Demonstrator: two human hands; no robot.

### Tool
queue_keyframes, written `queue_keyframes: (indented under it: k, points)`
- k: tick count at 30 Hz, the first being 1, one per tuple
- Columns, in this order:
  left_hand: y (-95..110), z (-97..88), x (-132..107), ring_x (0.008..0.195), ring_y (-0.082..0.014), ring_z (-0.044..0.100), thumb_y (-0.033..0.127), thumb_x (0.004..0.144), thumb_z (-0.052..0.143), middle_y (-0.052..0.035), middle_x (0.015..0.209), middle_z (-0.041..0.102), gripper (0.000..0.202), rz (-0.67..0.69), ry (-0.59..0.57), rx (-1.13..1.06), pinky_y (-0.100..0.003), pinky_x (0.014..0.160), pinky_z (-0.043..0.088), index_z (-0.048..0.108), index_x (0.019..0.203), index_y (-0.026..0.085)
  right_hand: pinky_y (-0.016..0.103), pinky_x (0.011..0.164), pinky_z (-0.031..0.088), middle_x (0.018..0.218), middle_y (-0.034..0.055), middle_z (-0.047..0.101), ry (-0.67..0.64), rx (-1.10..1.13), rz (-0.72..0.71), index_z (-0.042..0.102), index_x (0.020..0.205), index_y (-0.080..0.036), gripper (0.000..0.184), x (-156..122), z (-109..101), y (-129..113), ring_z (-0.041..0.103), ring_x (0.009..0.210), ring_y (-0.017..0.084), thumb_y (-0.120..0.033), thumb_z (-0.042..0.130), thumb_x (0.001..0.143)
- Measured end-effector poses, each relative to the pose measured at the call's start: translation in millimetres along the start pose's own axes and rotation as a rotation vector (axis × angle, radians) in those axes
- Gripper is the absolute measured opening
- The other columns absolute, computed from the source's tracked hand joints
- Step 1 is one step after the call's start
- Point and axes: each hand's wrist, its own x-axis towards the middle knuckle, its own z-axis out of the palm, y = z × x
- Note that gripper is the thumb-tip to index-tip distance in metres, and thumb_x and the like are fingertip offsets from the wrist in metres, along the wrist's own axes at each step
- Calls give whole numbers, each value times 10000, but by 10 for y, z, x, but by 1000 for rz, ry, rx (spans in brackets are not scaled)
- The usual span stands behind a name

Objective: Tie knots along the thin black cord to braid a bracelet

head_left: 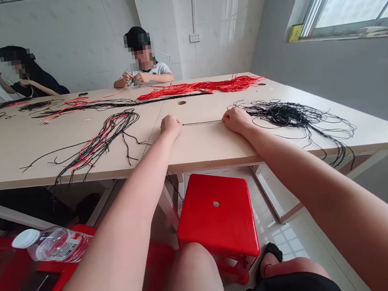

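A thin black cord [202,123] runs straight and taut between my two hands, just over the tabletop. My left hand [171,125] is closed on its left end, and my right hand [236,118] is closed on its right end. Right beside my right hand lies a loose tangle of black cords [288,113], some strands hanging over the front edge. Left of my left hand is a bundle of black cords [115,127] with a few red ones among them, its ends pointing toward the near edge.
Across the pale table [194,148] lie a thick red cord bundle [204,87] and long black cords [103,105]. Two people sit at the far side, handling cords. A red stool [217,214] stands below the front edge; a plastic bottle [59,244] is at lower left.
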Motion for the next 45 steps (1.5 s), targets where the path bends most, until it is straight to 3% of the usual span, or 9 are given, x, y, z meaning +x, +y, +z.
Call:
queue_keyframes:
  k: [29, 34, 37, 39, 42, 44, 45]
  points:
    - [67, -56, -52, 809, -225, 596, 95, 638, 602, -76, 795, 644, 101, -45, -23, 13, -301, 743, 460, 653, 708, 147, 351, 792, 428, 896, 137, 633, 31, 68, -46, 668, 761, -131, 155, 6, 32, 28, 548, 807, 238, -179, 522, 783]
    - [35, -107, -118, 811, -238, 607, 105, 649, 594, -92, 809, 665, 107, -1, -26, -13, -305, 745, 469, 666, 711, 152, 332, 789, 421, 955, 135, 628, 96, 98, -67, 675, 796, -132, 207, -96, -116, -96, 555, 851, 239, -172, 473, 813]
    - [-28, -332, -370, 789, -239, 623, 122, 662, 596, -100, 808, 676, 115, 56, -45, -32, -311, 758, 486, 687, 727, 147, 321, 777, 422, 1002, 129, 608, 174, 137, -94, 671, 839, -136, 264, -356, -326, -330, 559, 845, 222, -210, 419, 864]
    - [-74, -551, -715, 873, -238, 625, 134, 675, 602, -103, 918, 682, 186, 122, -30, -46, -317, 845, 479, 705, 830, 145, 296, 778, 423, 956, 98, 606, 211, 210, -146, 660, 835, -154, 258, -678, -462, -535, 558, 816, 192, -237, 419, 877]
    - [-99, -857, -1485, 1116, -192, 546, 211, 727, 605, -48, 1182, 619, 351, 290, 24, -103, -274, 1007, 392, 665, 1073, 207, 275, 695, 431, 795, 53, 587, 181, 571, -281, 622, 745, -180, 190, -1352, -587, -843, 539, 714, 165, -269, 490, 849]
    - [-81, -986, -2060, 1132, -198, 538, 290, 757, 612, -61, 1154, 638, 330, 509, 66, -260, -303, 1023, 389, 675, 1068, 201, 268, 649, 426, 749, 33, 568, 97, 762, -342, 599, 717, -196, 166, -1844, -616, -1013, 526, 678, 153, -274, 517, 838]
    - [-68, -1026, -2330, 1088, -191, 561, 314, 772, 612, -56, 1089, 665, 288, 537, 66, -318, -298, 985, 422, 692, 1030, 215, 268, 640, 424, 727, 26, 557, 61, 829, -354, 587, 703, -202, 166, -2078, -620, -1083, 520, 668, 150, -276, 524, 837]
